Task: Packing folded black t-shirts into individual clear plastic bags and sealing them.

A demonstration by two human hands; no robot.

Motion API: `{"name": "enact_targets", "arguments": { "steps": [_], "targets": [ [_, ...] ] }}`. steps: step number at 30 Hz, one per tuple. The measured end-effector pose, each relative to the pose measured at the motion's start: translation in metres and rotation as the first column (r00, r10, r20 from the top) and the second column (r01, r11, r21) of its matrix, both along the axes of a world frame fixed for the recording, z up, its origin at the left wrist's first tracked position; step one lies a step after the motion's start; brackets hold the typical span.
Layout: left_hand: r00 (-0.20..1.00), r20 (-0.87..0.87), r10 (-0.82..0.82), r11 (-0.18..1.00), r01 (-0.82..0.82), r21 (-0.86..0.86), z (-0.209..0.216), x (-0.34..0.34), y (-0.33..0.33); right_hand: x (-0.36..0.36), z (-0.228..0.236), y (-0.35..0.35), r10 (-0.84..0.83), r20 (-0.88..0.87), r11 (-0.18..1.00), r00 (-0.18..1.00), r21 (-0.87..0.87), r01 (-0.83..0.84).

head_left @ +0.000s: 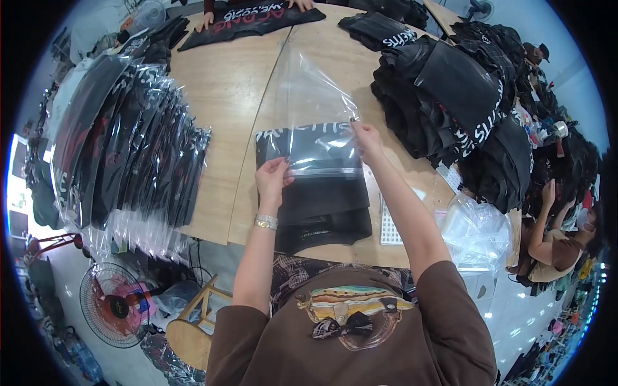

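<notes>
In front of me on the table lies a folded black garment (322,207) with white lettering near its far edge. A clear plastic bag (308,83) covers the garment's far part, and the empty end of the bag points away from me. The bag's pale edge strip crosses the garment's middle, and the near folds lie outside it. My left hand (273,177) is closed in a pinch on the bag at the left end of that strip. Farther up on the right side, my right hand (367,139) pinches the bag's edge between thumb and fingers.
Bagged black garments (122,148) stand in a thick row at left. Folded black garments (444,90) are heaped at right, with loose clear bags (479,231) nearer me. Across the table (215,83), another person's hands touch a black garment (257,22). A fan (116,305) and stool (193,334) stand lower left.
</notes>
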State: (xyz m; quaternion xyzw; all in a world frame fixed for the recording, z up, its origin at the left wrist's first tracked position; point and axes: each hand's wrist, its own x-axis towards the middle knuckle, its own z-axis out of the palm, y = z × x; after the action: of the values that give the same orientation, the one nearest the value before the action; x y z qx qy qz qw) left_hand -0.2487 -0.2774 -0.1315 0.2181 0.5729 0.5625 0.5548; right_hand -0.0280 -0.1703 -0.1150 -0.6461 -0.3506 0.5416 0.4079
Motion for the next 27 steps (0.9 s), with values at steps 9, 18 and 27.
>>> {"name": "enact_targets", "arguments": {
  "steps": [9, 18, 27],
  "targets": [
    [0.979, 0.070, 0.192, 0.981, -0.194, 0.026, -0.015, 0.009, -0.029, 0.017, 0.005, -0.066, 0.089, -0.627, 0.899, 0.774, -0.283, -0.333],
    [0.958, -0.114, 0.265, 0.964, -0.258, 0.069, -0.024, -0.011, -0.047, 0.030, -0.035, -0.058, 0.090, -0.385, 0.977, 0.918, -0.147, -0.157],
    [-0.060, -0.992, 0.110, 0.920, 0.383, 0.079, 0.061, 0.047, -0.032, 0.015, -0.004, -0.071, 0.163, -0.073, 0.987, 0.984, 0.029, -0.161]
  ]
}}
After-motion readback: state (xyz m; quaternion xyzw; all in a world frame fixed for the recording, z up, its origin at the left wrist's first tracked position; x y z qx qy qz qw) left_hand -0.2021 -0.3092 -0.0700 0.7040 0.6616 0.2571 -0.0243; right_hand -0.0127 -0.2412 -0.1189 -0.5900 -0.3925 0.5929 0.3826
